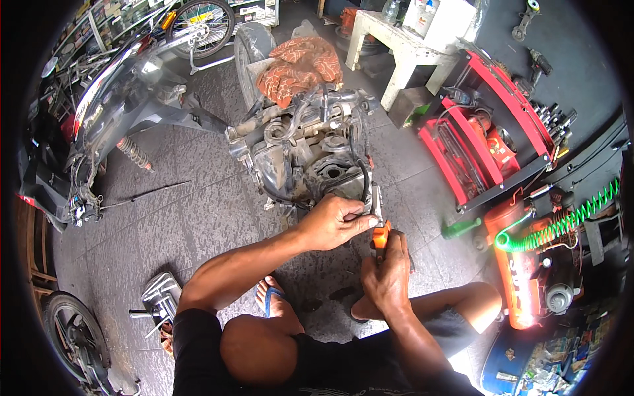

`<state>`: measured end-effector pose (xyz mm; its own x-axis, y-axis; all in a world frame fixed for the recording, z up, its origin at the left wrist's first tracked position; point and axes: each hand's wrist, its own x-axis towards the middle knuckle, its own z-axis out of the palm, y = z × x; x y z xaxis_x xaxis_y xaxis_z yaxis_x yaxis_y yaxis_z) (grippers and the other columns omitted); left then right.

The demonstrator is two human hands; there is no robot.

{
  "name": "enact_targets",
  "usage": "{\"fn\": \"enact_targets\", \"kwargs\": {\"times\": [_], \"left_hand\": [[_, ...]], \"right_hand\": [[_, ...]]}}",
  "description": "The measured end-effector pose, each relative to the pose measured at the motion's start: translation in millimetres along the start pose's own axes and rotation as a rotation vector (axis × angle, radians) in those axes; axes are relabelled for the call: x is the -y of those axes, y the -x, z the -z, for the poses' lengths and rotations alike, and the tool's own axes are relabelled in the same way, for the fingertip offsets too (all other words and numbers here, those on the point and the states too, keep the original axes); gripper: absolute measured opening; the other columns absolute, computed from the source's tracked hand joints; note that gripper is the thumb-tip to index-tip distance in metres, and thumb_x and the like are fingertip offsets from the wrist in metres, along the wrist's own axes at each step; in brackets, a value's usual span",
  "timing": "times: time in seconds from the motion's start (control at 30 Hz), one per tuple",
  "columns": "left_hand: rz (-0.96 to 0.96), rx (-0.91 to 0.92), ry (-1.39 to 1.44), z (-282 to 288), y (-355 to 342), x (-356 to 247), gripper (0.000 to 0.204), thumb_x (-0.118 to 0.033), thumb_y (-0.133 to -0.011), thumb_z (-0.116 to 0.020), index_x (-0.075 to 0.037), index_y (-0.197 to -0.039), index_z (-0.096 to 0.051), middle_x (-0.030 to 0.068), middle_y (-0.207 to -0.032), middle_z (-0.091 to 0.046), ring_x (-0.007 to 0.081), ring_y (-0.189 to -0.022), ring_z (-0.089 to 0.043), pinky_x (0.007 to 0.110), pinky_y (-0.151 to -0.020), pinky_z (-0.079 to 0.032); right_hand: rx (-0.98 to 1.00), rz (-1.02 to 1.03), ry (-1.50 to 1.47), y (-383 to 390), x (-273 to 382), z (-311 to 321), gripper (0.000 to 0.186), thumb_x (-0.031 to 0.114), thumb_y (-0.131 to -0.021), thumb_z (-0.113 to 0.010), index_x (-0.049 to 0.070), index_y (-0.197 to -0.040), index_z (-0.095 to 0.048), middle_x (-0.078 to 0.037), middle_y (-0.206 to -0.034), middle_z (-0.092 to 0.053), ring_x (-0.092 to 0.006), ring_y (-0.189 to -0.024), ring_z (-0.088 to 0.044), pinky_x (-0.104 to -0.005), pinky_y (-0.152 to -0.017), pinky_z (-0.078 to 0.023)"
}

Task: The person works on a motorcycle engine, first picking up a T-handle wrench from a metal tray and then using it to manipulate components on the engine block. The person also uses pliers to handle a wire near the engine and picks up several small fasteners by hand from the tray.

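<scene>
A dirty motorcycle engine [281, 162] lies on the floor in front of me, with black hoses running over it. At its near right edge, the fingers of my left hand [333, 224] are pinched together; what they grip, if anything, is too small to tell. A black hose [366, 181] runs down close to those fingertips. My right hand [388, 267] is wrapped round an orange-handled tool [380, 236] whose grey metal end points up at the engine's edge. The tool's exact kind is unclear, and its lower part is hidden in my palm.
An orange patterned cloth [300, 66] lies behind the engine by a tire [251, 56]. Motorcycle bodywork [142, 99] stands at left. To the right are a red tool cart [489, 125], an orange air compressor [518, 264] and a green coiled hose [561, 228]. A white stool [406, 43] stands behind.
</scene>
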<state>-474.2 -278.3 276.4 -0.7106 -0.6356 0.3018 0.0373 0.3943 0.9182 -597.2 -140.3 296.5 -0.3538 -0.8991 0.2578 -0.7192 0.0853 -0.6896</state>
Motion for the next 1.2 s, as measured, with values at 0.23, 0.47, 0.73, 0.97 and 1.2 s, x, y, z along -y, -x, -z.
{"fn": "enact_targets", "kwargs": {"times": [0.23,0.47,0.73,0.97,1.2], "left_hand": [[0.039,-0.06,-0.026,-5.1,8.0,-5.5,0.042,-0.024,-0.092,-0.075,0.0,-0.07,-0.05,0.0054,-0.056,-0.032,0.0091,-0.056,-0.03,0.035,-0.048,-0.03],[-0.118,-0.072,-0.115,-2.6,2.3,-17.0,0.033,-0.019,-0.095,-0.069,0.0,-0.076,-0.05,0.0117,-0.057,-0.041,0.0185,-0.05,-0.038,0.037,-0.05,-0.036],[-0.403,-0.486,-0.295,33.3,11.3,-58.2,0.048,-0.024,-0.084,-0.077,-0.001,-0.122,-0.06,0.0166,-0.116,-0.058,0.0304,-0.103,-0.059,0.044,-0.086,-0.048],[0.485,-0.998,0.224,27.0,154.0,73.5,0.044,-0.045,-0.101,-0.056,-0.002,-0.094,-0.065,0.0024,-0.077,-0.063,0.0115,-0.068,-0.053,0.03,-0.061,-0.043],[1.288,-0.53,0.459,-12.1,221.0,69.6,0.052,-0.053,-0.093,-0.059,-0.009,-0.121,-0.064,0.0143,-0.108,-0.067,0.0211,-0.094,-0.063,0.04,-0.074,-0.052]], "right_hand": [[-0.064,-0.24,-0.282,-10.9,-29.5,30.1,0.036,-0.005,-0.074,-0.055,-0.002,-0.11,-0.05,-0.009,-0.094,-0.053,-0.017,-0.081,-0.052,-0.0323,-0.07,-0.048],[0.208,-0.963,-0.991,50.1,-96.7,33.2,0.055,-0.005,-0.077,-0.051,-0.002,-0.132,-0.048,-0.008,-0.097,-0.058,-0.0216,-0.085,-0.062,-0.0346,-0.072,-0.055],[0.7,-1.267,-1.159,111.1,-118.6,-20.0,0.07,-0.001,-0.076,-0.051,0.009,-0.144,-0.042,-0.008,-0.131,-0.053,-0.0273,-0.121,-0.053,-0.0544,-0.097,-0.048],[0.845,-1.269,-0.805,98.4,-114.3,-82.8,0.042,0.006,-0.075,-0.058,0.008,-0.117,-0.059,-0.005,-0.106,-0.058,-0.0215,-0.098,-0.057,-0.0499,-0.09,-0.05],[1.077,-0.406,-0.573,95.0,-73.2,-171.4,0.033,0.019,-0.087,-0.063,0.002,-0.115,-0.058,-0.01,-0.101,-0.064,-0.022,-0.091,-0.063,-0.0371,-0.086,-0.053]]}}
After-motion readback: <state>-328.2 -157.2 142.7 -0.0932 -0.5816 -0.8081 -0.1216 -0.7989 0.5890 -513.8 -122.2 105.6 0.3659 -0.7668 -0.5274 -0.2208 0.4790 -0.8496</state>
